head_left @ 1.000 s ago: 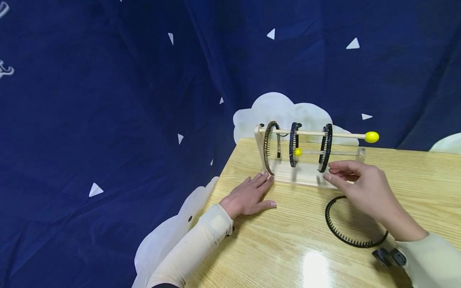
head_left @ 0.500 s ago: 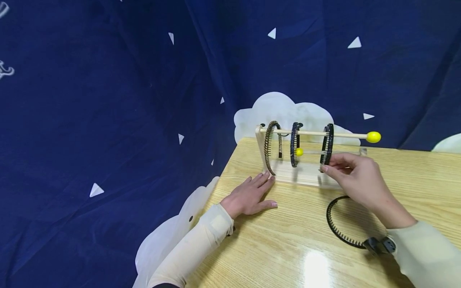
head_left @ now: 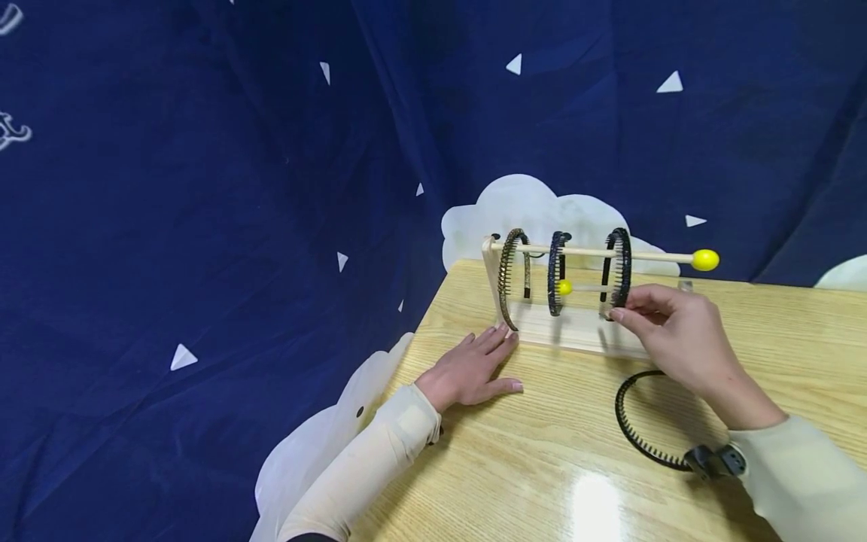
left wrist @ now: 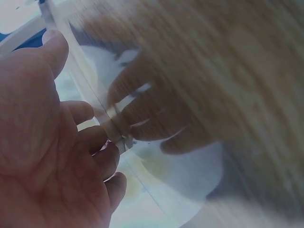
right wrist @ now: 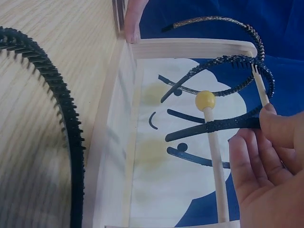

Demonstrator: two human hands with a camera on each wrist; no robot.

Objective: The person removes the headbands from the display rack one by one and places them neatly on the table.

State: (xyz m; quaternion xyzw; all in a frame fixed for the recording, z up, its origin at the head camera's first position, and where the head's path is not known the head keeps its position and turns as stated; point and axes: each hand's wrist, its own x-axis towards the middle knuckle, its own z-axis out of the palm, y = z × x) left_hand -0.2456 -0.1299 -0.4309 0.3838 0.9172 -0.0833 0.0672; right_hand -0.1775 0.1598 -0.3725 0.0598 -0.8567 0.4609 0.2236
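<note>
Band [head_left: 626, 275] hangs on the rod [head_left: 667, 257]; right hand [head_left: 685, 340] pinches its low end, maybe to steady it; flat left hand [head_left: 470, 372] touches the stand [head_left: 582, 331], maybe to stop it slipping.

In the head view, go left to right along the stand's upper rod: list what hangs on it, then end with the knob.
Brown glittery headband → dark blue headband → black headband, pinched by the right hand → yellow knob.
</note>
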